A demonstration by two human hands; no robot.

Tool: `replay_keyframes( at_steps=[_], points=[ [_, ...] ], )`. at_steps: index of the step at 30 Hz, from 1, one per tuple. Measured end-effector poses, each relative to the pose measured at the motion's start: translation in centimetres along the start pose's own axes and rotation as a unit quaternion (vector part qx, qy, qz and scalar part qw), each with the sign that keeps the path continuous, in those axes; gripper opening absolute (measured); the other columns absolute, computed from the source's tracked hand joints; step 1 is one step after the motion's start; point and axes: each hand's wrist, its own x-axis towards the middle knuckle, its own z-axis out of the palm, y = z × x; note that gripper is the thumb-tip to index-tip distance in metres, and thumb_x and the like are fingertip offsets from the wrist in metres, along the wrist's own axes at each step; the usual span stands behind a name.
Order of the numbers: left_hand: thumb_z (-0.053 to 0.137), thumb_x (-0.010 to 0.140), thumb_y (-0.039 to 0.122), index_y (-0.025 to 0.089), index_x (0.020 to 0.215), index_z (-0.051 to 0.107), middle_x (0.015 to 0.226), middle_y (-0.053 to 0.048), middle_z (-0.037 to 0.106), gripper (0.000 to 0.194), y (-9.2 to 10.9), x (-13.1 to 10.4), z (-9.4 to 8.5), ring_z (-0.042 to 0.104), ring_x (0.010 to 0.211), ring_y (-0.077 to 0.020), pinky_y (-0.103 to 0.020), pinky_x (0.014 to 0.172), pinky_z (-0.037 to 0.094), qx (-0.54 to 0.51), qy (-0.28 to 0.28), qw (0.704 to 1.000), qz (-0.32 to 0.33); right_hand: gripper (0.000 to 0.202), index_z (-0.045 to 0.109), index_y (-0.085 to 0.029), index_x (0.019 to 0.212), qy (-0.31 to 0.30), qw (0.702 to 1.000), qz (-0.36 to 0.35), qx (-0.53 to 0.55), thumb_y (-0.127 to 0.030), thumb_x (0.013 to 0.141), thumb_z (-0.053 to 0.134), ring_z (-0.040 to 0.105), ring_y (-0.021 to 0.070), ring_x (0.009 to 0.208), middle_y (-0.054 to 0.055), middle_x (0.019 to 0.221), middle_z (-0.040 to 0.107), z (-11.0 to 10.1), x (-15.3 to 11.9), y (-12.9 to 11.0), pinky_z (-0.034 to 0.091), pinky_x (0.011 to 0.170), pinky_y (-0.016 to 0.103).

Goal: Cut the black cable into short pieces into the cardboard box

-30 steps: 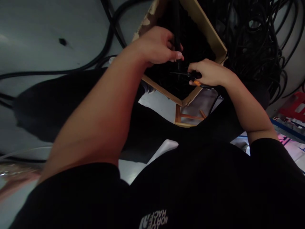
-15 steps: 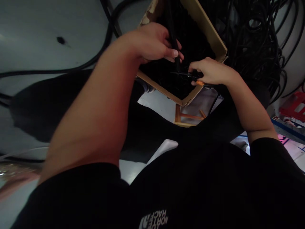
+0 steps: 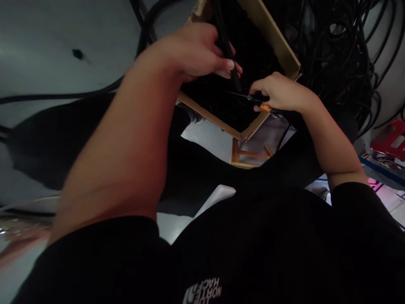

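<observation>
Over the cardboard box, my left hand grips a black strip between thumb and fingers, its lower end pointing down toward me. My right hand is closed on scissors with a dark handle and an orange part. Their thin blades lie across the lower end of the strip. Whether the blades touch it is hard to tell. Dark pieces, too dim to make out singly, fill the box.
A tangle of black cables lies right of the box. Thick black cable runs along the left. Below the box is a wooden stool. A red plastic object sits at far right. Another person's arm shows at lower left.
My left hand has moved slightly up and left, and the strip leans more. The scissors have tilted a little, while my right hand stays nearly in place.
</observation>
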Motion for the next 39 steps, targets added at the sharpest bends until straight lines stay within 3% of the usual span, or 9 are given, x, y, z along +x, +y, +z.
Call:
replay_keyframes(
  at_steps=[3, 7, 11, 18, 25, 30, 32, 35, 39],
  points=[
    [0.076, 0.112, 0.001, 0.01, 0.12, 0.079, 0.135, -0.019, 0.088, 0.012, 0.2, -0.3, -0.7, 0.085, 0.116, -0.0275, -0.051, 0.121, 0.061, 0.061, 0.032, 0.998, 0.014, 0.047, 0.088, -0.025, 0.147, -0.001, 1.0, 0.002, -0.004, -0.035, 0.1, 0.088, 0.079, 0.0294, 0.108, 0.009, 0.121, 0.089, -0.3, -0.6, 1.0, 0.054, 0.091, 0.038],
    [0.088, 0.107, 0.011, 0.007, 0.121, 0.087, 0.111, -0.013, 0.086, 0.015, -0.1, -0.1, -1.4, 0.083, 0.109, -0.0299, -0.047, 0.115, 0.061, 0.156, 0.046, 0.986, 0.027, 0.047, 0.086, -0.028, 0.146, -0.012, 1.0, 0.004, -0.005, -0.038, 0.1, 0.088, 0.081, 0.0325, 0.115, 0.01, 0.13, 0.089, -0.7, -1.1, 2.6, 0.059, 0.099, 0.043],
    [0.095, 0.1, 0.017, 0.01, 0.127, 0.089, 0.122, -0.012, 0.086, 0.029, -0.9, 1.1, -0.7, 0.08, 0.119, -0.0316, -0.043, 0.116, 0.059, 0.211, 0.033, 0.976, 0.04, 0.042, 0.087, -0.029, 0.14, 0.024, 0.999, 0.022, -0.009, -0.041, 0.1, 0.088, 0.082, 0.0356, 0.12, 0.01, 0.131, 0.088, -0.7, -0.4, 2.6, 0.059, 0.1, 0.045],
    [0.102, 0.089, 0.039, 0.03, 0.091, 0.077, 0.107, -0.002, 0.086, 0.027, -2.1, 2.2, 0.5, 0.073, 0.111, -0.028, -0.038, 0.114, 0.06, 0.182, 0.001, 0.982, 0.047, 0.034, 0.09, -0.03, 0.131, 0.016, 0.999, 0.028, -0.006, -0.041, 0.099, 0.091, 0.082, 0.0337, 0.114, 0.006, 0.114, 0.09, -0.2, 0.7, 1.0, 0.056, 0.093, 0.042],
    [0.087, 0.106, 0.031, 0.014, 0.111, 0.08, 0.126, -0.022, 0.088, 0.018, -1.3, 0.8, -0.5, 0.083, 0.117, -0.0339, -0.061, 0.12, 0.06, 0.078, 0.042, 0.995, 0.039, 0.042, 0.09, -0.032, 0.14, -0.004, 1.0, 0.016, 0.003, -0.043, 0.099, 0.09, 0.081, 0.0324, 0.112, 0.006, 0.117, 0.09, -0.2, 0.2, 0.8, 0.057, 0.093, 0.041],
    [0.095, 0.104, 0.034, 0.022, 0.104, 0.084, 0.127, -0.016, 0.091, 0.017, -1.1, 0.7, 0.3, 0.083, 0.121, -0.0337, -0.056, 0.123, 0.061, 0.081, 0.01, 0.997, 0.016, 0.05, 0.089, -0.035, 0.141, -0.006, 1.0, 0.019, 0.019, -0.052, 0.094, 0.096, 0.08, 0.035, 0.123, 0.006, 0.118, 0.09, 0.8, 1.1, 1.1, 0.056, 0.092, 0.04],
    [0.084, 0.113, 0.022, 0.016, 0.116, 0.088, 0.132, -0.019, 0.09, 0.008, -0.5, 0.5, 0.6, 0.084, 0.121, -0.034, -0.057, 0.122, 0.062, 0.119, 0.019, 0.993, 0.007, 0.046, 0.09, -0.034, 0.138, -0.011, 1.0, 0.018, 0.02, -0.051, 0.096, 0.095, 0.081, 0.0343, 0.121, 0.006, 0.116, 0.09, 0.8, 1.1, 1.0, 0.056, 0.091, 0.04],
    [0.071, 0.118, 0.003, 0.001, 0.144, 0.083, 0.144, -0.025, 0.087, 0.029, 0.5, 0.0, 0.5, 0.085, 0.126, -0.0333, -0.054, 0.121, 0.062, 0.135, 0.029, 0.99, 0.002, 0.045, 0.09, -0.034, 0.137, -0.008, 0.999, 0.024, 0.021, -0.053, 0.097, 0.093, 0.081, 0.0338, 0.117, 0.005, 0.112, 0.09, 0.4, 0.7, 1.0, 0.056, 0.091, 0.04],
    [0.067, 0.119, -0.004, -0.003, 0.154, 0.077, 0.149, -0.025, 0.085, 0.036, 0.9, -0.3, 0.3, 0.085, 0.123, -0.0277, -0.046, 0.118, 0.062, 0.069, 0.029, 0.997, 0.005, 0.05, 0.088, -0.034, 0.14, -0.007, 0.999, 0.026, 0.03, -0.059, 0.097, 0.093, 0.08, 0.0332, 0.114, 0.005, 0.111, 0.09, 0.0, 0.2, 1.4, 0.057, 0.091, 0.041]
  ],
)
